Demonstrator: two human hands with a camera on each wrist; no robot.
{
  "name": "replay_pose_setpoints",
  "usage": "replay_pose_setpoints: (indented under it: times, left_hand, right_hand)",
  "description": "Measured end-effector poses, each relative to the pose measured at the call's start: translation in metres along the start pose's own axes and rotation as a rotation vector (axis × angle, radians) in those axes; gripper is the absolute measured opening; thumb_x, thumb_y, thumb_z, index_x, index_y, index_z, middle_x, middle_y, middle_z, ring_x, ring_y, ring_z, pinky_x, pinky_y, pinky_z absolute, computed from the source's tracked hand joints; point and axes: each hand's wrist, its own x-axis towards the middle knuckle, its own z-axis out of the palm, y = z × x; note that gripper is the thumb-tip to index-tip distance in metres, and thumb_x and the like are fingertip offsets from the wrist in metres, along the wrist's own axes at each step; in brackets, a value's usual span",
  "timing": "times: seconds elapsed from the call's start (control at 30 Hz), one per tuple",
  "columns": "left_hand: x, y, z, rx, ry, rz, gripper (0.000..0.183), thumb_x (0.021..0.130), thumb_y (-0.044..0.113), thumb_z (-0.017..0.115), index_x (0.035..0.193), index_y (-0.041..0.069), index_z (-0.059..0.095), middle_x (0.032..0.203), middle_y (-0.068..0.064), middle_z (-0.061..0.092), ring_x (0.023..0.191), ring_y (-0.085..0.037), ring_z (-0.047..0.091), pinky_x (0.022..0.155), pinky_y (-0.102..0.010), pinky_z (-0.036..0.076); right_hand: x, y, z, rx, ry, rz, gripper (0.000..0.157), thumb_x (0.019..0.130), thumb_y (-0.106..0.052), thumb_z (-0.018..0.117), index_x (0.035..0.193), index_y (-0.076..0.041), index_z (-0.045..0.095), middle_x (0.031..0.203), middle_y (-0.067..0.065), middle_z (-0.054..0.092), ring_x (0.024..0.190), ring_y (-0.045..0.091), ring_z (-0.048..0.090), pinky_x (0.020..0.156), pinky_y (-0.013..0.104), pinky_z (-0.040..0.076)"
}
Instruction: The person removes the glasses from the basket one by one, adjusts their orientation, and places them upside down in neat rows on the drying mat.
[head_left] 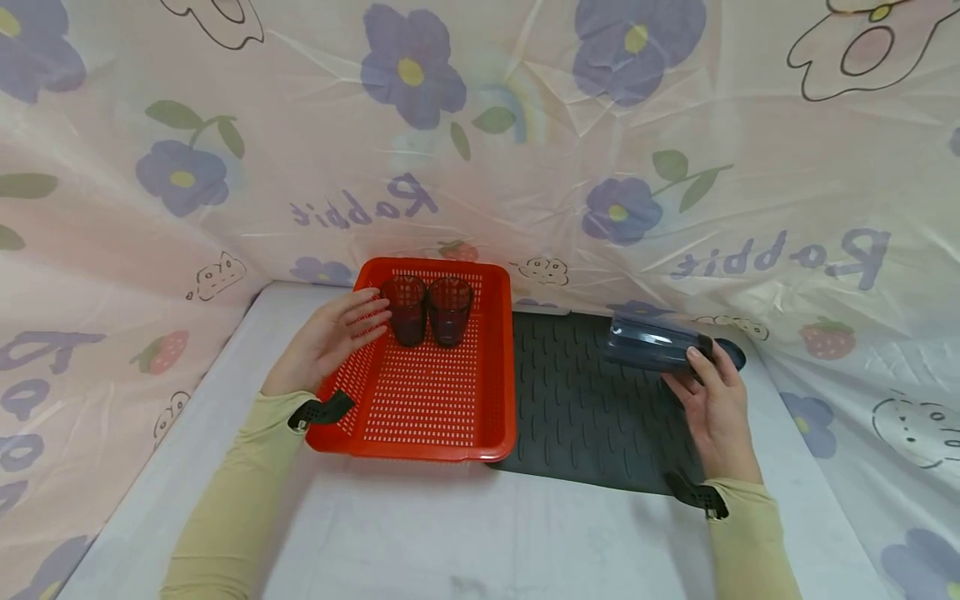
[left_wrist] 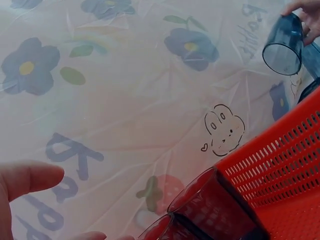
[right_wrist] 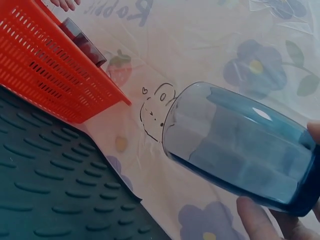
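Observation:
My right hand point(head_left: 718, 412) grips a blue drinking glass point(head_left: 651, 342) by its base end, above the ribbed mat. The glass is tipped on its side, mouth to the left; the right wrist view shows it as see-through and hollow. Another dark blue rounded piece point(head_left: 731, 355) shows partly behind that hand. On the left, my left hand point(head_left: 330, 337) hovers over the left side of a red basket point(head_left: 420, 454), its fingers extended and holding nothing. Its fingertips are close to the rim of one drinking glass point(head_left: 407, 312). A second glass point(head_left: 450, 315) stands right beside that one, at the basket's far end.
A dark grey mat point(head_left: 585, 417) with raised ridges lies against the basket's right side. Both rest on a white table point(head_left: 420, 533). A flowered plastic sheet point(head_left: 510, 183) rises behind the table and along both sides.

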Motion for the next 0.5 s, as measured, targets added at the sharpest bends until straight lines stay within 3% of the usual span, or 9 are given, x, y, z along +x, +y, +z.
replay_pose_setpoints:
  times: [0.13,0.27,0.5]
  left_hand:
    - [0.000,0.003,-0.002,0.023,0.021,0.008,0.036,0.102,0.023,0.047,0.133,0.007,0.042,0.152,-0.020,0.022,0.140,-0.035,0.023,0.113,-0.040,0.022]
    - [0.003,0.005,-0.003,0.076,0.049,0.031,0.025,0.101,0.023,0.049,0.122,0.009,0.049,0.149,-0.020,0.027,0.139,-0.036,0.024,0.112,-0.041,0.024]
    - [0.010,0.010,-0.009,0.142,0.053,0.030,0.020,0.102,0.023,0.046,0.118,0.010,0.048,0.152,-0.025,0.019,0.139,-0.038,0.023,0.113,-0.043,0.021]
  right_hand:
    - [-0.001,-0.002,-0.004,-0.003,0.017,-0.007,0.044,0.091,-0.004,0.063,0.133,-0.008,0.050,0.122,0.009,0.045,0.090,0.021,0.067,0.081,0.037,0.053]
    - [-0.001,-0.003,-0.006,0.029,0.047,-0.018,0.043,0.090,0.000,0.064,0.130,-0.007,0.051,0.121,0.009,0.044,0.086,0.022,0.068,0.077,0.037,0.055]
    - [-0.001,-0.006,-0.009,0.040,0.070,-0.026,0.055,0.088,0.006,0.064,0.136,-0.006,0.040,0.118,0.009,0.051,0.087,0.021,0.069,0.075,0.037,0.055]
